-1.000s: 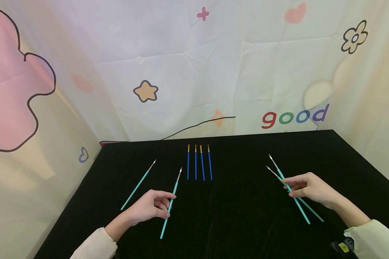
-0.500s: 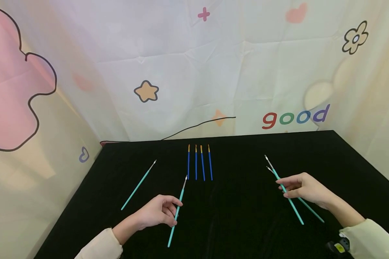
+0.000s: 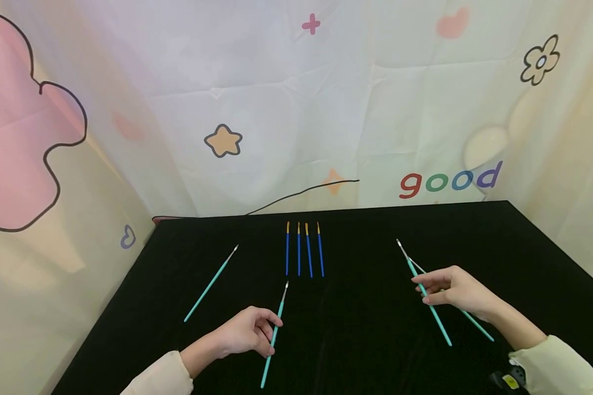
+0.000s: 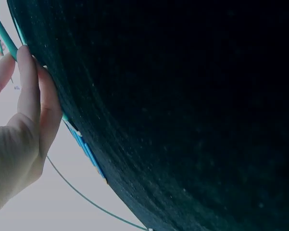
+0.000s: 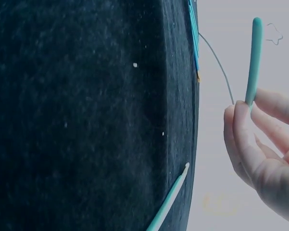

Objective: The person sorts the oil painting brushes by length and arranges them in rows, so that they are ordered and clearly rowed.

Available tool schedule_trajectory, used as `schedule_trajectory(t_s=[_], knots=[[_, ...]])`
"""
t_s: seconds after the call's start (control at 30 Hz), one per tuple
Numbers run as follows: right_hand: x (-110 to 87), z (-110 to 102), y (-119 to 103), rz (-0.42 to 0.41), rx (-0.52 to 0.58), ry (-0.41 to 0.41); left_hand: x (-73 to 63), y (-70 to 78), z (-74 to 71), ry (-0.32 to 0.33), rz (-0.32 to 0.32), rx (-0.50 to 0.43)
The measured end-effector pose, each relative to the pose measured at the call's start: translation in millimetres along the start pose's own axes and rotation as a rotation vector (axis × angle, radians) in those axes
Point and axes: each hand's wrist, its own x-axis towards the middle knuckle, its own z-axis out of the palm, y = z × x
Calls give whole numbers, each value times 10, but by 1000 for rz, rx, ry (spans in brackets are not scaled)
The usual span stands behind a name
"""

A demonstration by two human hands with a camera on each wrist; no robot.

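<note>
My left hand [image 3: 251, 331] pinches a turquoise paintbrush [image 3: 280, 308] by its handle, bristle end pointing away from me. In the left wrist view the same brush's handle [image 4: 4, 33] shows between thumb and fingers. On the right, my right hand [image 3: 457, 291] pinches a second turquoise paintbrush [image 3: 440, 323], its tip angled to the far left. Under that hand lies a third turquoise paintbrush [image 3: 476, 325], partly hidden by the fingers and the held brush; the right wrist view shows this lying brush [image 5: 170, 202] on the cloth.
Another turquoise paintbrush [image 3: 210, 285] lies slanted at the left. Several blue paintbrushes [image 3: 298, 252] with orange bristle ends form a row at the back centre. Black cloth [image 3: 361, 329] covers the table, and a printed curtain [image 3: 286, 109] hangs behind it.
My left hand has carried its brush to the right and nearer to me. My right hand has shifted left with its brush. The lying brushes have stayed in place.
</note>
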Motion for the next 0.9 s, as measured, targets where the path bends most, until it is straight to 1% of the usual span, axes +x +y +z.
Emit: schedule_trajectory(t_s=[0.17,0.37,0.5,0.77,0.9], knots=[[23,64,-21,-1,19,-18,37,-31,49,25,4,13],[37,128,-50,-8,64,-25,64,-65,72,55,16,69],[48,175,-73,-17,66,-29,65,-70,76,65,29,106],[58,297,-157,-40,45,-4,73,-104,93,84,40,119],[66,336,-200,-49,57,24,79,-114,116,99,53,132]])
